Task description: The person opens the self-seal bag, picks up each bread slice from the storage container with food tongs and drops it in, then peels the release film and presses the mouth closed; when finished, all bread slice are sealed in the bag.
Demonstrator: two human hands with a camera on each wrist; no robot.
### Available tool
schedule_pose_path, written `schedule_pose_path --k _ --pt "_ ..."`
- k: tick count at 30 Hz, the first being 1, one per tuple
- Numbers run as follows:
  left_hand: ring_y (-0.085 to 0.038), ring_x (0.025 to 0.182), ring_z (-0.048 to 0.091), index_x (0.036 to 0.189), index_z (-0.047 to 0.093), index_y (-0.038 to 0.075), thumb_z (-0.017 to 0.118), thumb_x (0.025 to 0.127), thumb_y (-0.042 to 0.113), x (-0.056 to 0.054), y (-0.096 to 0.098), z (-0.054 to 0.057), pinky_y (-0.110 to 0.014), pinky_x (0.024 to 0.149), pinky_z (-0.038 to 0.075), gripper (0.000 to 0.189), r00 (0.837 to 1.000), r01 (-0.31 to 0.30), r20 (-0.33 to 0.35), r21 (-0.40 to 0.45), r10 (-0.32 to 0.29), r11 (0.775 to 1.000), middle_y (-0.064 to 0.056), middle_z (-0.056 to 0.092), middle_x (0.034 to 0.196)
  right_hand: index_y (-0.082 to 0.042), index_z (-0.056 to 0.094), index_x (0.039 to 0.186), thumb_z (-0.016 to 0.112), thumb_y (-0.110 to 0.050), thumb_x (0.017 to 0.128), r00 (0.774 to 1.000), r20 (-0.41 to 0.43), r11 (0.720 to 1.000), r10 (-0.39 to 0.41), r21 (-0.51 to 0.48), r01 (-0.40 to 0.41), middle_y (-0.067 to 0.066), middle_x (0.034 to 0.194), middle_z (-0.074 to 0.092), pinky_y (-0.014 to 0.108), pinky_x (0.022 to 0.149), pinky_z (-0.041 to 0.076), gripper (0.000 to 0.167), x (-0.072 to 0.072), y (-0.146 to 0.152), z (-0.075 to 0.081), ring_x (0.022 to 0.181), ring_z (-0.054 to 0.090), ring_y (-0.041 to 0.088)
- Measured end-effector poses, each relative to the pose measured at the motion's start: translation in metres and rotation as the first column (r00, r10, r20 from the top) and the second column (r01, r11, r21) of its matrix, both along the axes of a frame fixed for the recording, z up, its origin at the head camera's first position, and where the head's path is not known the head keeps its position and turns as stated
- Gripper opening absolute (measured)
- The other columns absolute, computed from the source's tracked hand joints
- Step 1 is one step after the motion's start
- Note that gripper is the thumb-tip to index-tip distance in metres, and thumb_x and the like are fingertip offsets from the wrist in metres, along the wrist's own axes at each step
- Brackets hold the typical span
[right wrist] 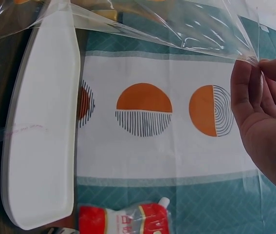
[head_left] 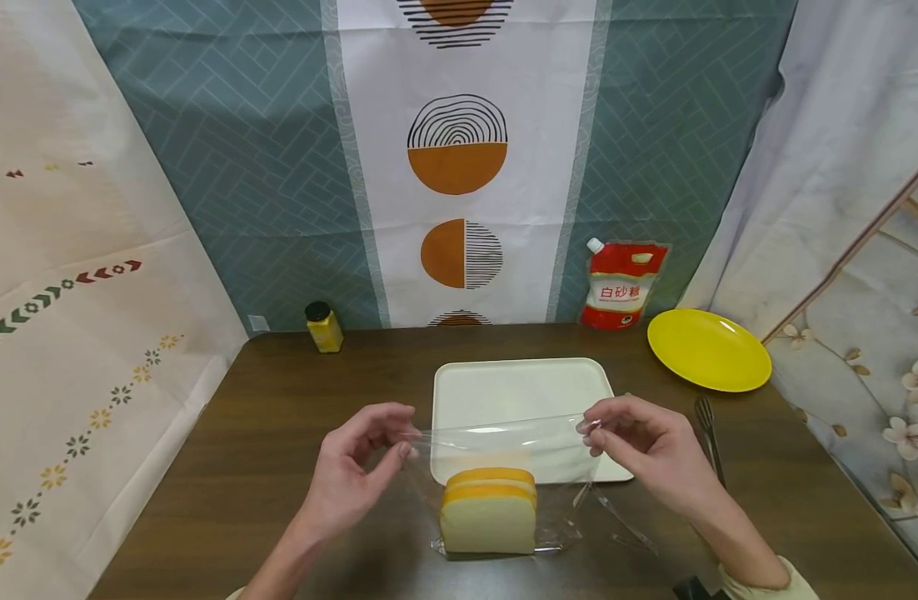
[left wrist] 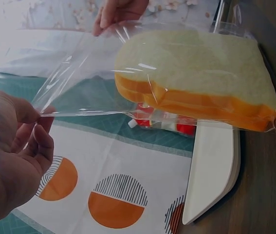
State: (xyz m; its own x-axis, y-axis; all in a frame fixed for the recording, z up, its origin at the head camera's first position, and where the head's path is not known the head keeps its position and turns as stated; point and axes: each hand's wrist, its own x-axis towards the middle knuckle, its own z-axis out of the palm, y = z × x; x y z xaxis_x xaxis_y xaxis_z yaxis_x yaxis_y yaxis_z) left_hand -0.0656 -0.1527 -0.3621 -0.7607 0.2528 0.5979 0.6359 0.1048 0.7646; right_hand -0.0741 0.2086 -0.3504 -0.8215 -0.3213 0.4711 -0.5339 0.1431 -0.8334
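Observation:
Slices of bread [head_left: 489, 521] with orange crust stand inside a clear plastic bag [head_left: 504, 437] on the brown table. My left hand [head_left: 357, 458] pinches one upper corner of the bag between thumb and fingers. At the opposite corner my right hand [head_left: 650, 446] pinches the film the same way. Between the two hands the bag's top edge is stretched taut above the bread. In the left wrist view the bread [left wrist: 191, 73] sits low in the bag, and the left hand [left wrist: 18, 141] grips the corner. The right wrist view shows the right hand [right wrist: 269, 92] pinching the film.
Behind the bag lies a white tray [head_left: 519, 383]. A yellow plate [head_left: 710, 350] is at the right, with a fork [head_left: 708, 429] in front. At the back stand a red sugar pouch [head_left: 622, 287] and a yellow bottle [head_left: 325, 329]. A clear strip [head_left: 620, 517] lies right of the bag.

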Motion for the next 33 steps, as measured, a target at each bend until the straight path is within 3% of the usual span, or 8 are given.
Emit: schedule_pose_path --k 15,21,25,33 --pt "-0.019 0.082 0.064 0.124 0.059 -0.002 0.065 0.080 -0.027 -0.001 0.002 -0.001 -0.026 0.073 0.056 0.051 1.000 0.000 -0.031 0.016 0.000 1.000 -0.015 0.067 0.101 -0.003 0.068 0.110 0.067 0.010 0.090 0.998 0.018 0.997 -0.061 0.053 0.060 0.007 0.097 0.071 0.029 0.070 0.058 0.024 0.000 -0.001 0.001 0.075 0.068 0.019" --pt "-0.023 0.087 0.066 0.123 0.057 -0.005 0.066 0.084 -0.021 0.000 0.007 -0.006 -0.026 0.074 0.056 0.044 0.998 -0.039 0.046 0.082 0.035 0.996 -0.018 0.067 0.103 -0.001 0.066 0.117 0.065 0.015 0.089 0.999 -0.025 0.999 -0.034 0.012 0.034 0.010 0.097 0.071 0.030 0.071 0.058 0.032 -0.001 -0.001 -0.002 0.076 0.068 0.020" --pt "-0.019 0.086 0.067 0.122 0.057 -0.005 0.069 0.082 -0.021 -0.001 0.012 -0.010 -0.023 0.071 0.055 0.045 0.997 -0.079 0.033 0.122 0.076 0.989 -0.021 0.067 0.100 -0.001 0.062 0.123 0.065 0.016 0.089 0.999 -0.035 1.000 -0.018 0.003 0.018 0.009 0.097 0.071 0.030 0.071 0.058 0.039 -0.002 -0.001 -0.002 0.077 0.069 0.020" --pt "-0.017 0.084 0.069 0.112 0.061 -0.007 0.073 0.080 -0.018 0.002 0.015 -0.008 -0.023 0.067 0.056 0.036 0.983 -0.159 0.122 0.158 0.140 0.975 -0.021 0.070 0.096 0.000 0.061 0.122 0.064 0.017 0.089 1.000 -0.016 1.000 0.002 0.009 -0.002 0.009 0.098 0.073 0.031 0.073 0.058 0.037 -0.004 0.000 -0.002 0.080 0.070 0.022"
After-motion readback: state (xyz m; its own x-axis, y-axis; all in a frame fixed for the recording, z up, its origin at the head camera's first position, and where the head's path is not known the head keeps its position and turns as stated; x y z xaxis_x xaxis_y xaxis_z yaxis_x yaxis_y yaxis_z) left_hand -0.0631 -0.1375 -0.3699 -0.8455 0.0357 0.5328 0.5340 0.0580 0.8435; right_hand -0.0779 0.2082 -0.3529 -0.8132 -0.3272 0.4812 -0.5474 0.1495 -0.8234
